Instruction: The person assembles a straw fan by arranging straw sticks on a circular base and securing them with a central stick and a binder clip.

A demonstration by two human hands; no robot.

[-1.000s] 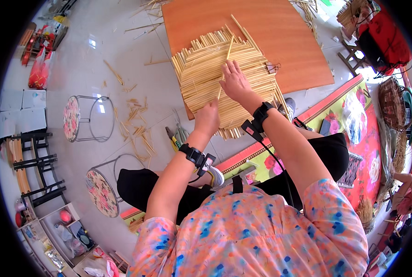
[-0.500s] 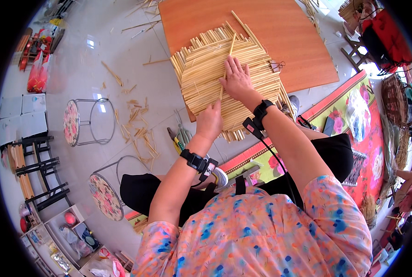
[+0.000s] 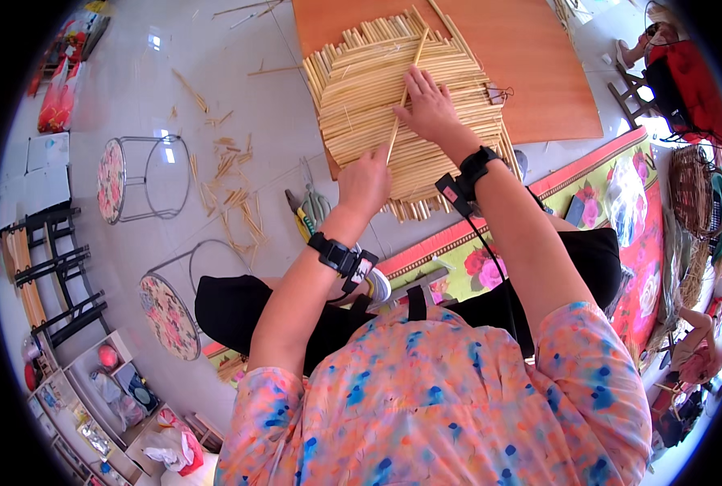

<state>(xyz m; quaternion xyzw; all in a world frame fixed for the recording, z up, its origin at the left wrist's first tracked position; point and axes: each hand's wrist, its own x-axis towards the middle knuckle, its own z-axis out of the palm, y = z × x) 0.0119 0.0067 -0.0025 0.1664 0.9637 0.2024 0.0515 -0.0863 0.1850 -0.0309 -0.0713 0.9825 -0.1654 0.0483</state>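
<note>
A roughly round panel of straw stalks (image 3: 361, 121), laid side by side, rests over the near edge of the orange-brown tabletop (image 3: 531, 89). One loose straw stalk (image 3: 419, 50) runs slantwise across its top, over the other stalks. Its near end is pinched in the closed fingers of my left hand (image 3: 365, 185). Farther along, my right hand (image 3: 432, 109) lies flat on the panel, fingers stretched out over the stalk and thumb apart beside it. A metal binder clip (image 3: 498, 95) grips the panel's right edge.
Grey-handled cutting tools (image 3: 316, 206) lie left of the panel. Straw offcuts (image 3: 235, 194) litter the tiled floor near two round floral stools (image 3: 111, 180). Right stands a flowered mat (image 3: 490, 263) with a phone (image 3: 575, 212) and clear plastic bag (image 3: 625, 190). Another person (image 3: 697, 356) sits far right.
The panel and table have shifted upward in the view, along with my hands. My hold on the stalk looks nearly the same, left hand at its near end, right hand flat.
</note>
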